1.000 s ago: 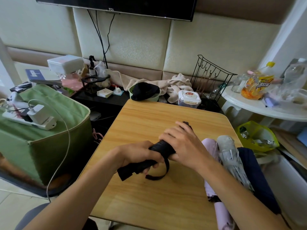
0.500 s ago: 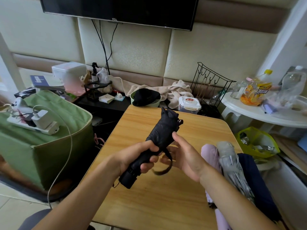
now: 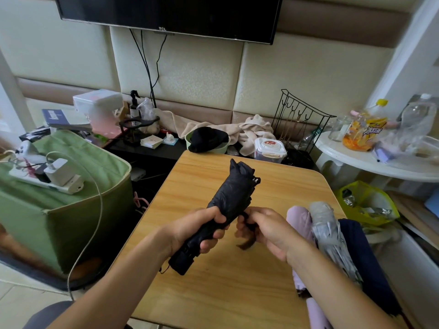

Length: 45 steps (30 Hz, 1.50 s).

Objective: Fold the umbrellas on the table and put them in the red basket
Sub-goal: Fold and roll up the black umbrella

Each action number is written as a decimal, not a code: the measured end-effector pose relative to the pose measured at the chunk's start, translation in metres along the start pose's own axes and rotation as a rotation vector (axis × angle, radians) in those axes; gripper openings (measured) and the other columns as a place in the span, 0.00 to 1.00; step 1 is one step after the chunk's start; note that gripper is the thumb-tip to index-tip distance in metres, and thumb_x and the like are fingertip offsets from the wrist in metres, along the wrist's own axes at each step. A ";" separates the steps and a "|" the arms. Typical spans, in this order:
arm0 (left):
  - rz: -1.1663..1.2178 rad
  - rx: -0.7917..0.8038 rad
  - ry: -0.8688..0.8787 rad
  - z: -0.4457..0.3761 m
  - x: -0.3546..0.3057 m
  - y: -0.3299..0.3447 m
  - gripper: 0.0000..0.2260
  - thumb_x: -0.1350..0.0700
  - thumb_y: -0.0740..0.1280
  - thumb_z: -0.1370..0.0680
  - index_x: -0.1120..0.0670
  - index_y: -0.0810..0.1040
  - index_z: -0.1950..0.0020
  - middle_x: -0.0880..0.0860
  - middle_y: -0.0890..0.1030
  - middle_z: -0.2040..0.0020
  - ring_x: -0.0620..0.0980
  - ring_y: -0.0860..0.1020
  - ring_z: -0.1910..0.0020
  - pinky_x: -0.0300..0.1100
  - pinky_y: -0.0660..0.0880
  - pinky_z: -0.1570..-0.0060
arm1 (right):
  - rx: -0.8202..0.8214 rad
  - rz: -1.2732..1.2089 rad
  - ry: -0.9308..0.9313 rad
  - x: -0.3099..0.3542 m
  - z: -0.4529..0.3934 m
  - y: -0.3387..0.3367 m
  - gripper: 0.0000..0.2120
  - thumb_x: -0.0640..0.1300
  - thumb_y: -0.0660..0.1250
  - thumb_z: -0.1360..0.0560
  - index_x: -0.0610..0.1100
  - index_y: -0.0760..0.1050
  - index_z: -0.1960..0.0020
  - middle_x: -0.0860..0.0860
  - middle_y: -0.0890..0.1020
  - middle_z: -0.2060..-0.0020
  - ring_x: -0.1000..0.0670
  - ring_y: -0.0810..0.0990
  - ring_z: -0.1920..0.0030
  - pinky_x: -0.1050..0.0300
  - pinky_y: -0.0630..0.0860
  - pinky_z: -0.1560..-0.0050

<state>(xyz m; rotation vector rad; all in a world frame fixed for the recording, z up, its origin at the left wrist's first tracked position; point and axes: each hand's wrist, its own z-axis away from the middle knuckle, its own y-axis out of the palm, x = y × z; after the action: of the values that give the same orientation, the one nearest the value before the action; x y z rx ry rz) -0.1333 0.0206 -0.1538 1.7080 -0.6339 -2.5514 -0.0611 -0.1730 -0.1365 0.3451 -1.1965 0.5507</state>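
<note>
My left hand (image 3: 202,230) has its fingers clamped round the lower part of the black umbrella (image 3: 228,205), just above the handle, which sticks out below my palm. I hold it tilted, its crumpled top pointing up and away from me, lifted off the wooden bench (image 3: 237,288). My right hand (image 3: 268,230) sits just beside the left, fingers curled together and pinching the umbrella's dark strap (image 3: 245,243) — its loose end dangles blurred under my knuckles.

That makes one umbrella in my fingers. To the right of my right hand three more lie side by side on the bench edge, partly under my forearm: one lilac umbrella (image 3: 300,222), one grey-white umbrella (image 3: 330,233) touching it, and one navy umbrella (image 3: 365,255) farthest out. Four umbrellas in all, as far as I can count.

Beyond my fingers, past the far edge of the bench, there is one black wire rack (image 3: 299,119), one round white-lidded tub (image 3: 269,149), one green bowl (image 3: 209,143) with something black in it, and beige towels (image 3: 251,129) heaped behind — how many I cannot tell. Left of my left hand stands one green fabric box (image 3: 71,210) with a white power strip (image 3: 50,181) on top. Far right, one white round table (image 3: 380,162) carries bottles and bags.
</note>
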 end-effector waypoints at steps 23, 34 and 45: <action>-0.451 -0.583 0.142 -0.017 0.011 0.007 0.05 0.57 0.65 0.22 0.59 0.75 0.52 0.53 0.76 0.67 0.52 0.70 0.76 0.42 0.67 0.74 | -0.057 0.359 -0.098 0.008 0.004 0.002 0.15 0.47 0.64 0.16 0.41 0.78 0.58 0.55 0.68 0.73 0.57 0.65 0.73 0.63 0.66 0.72; -1.544 -0.988 0.349 -0.031 0.046 0.047 0.15 0.51 0.66 0.21 0.55 0.68 0.37 0.50 0.74 0.55 0.49 0.78 0.66 0.40 0.66 0.69 | -0.239 0.194 -0.063 0.005 -0.001 0.015 0.23 0.62 0.76 0.27 0.44 0.73 0.64 0.53 0.64 0.74 0.52 0.62 0.74 0.57 0.62 0.73; -0.675 -0.695 0.471 -0.016 0.038 0.036 0.06 0.54 0.63 0.16 0.51 0.66 0.45 0.54 0.77 0.62 0.50 0.71 0.72 0.48 0.68 0.72 | -0.100 0.118 -0.125 0.009 -0.006 0.010 0.12 0.47 0.70 0.19 0.41 0.70 0.52 0.54 0.63 0.74 0.54 0.60 0.75 0.60 0.62 0.73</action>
<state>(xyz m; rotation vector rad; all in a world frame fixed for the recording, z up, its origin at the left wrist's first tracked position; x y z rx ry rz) -0.1424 -0.0261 -0.1809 2.2911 0.8720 -2.0686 -0.0603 -0.1595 -0.1301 0.2272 -1.3668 0.5749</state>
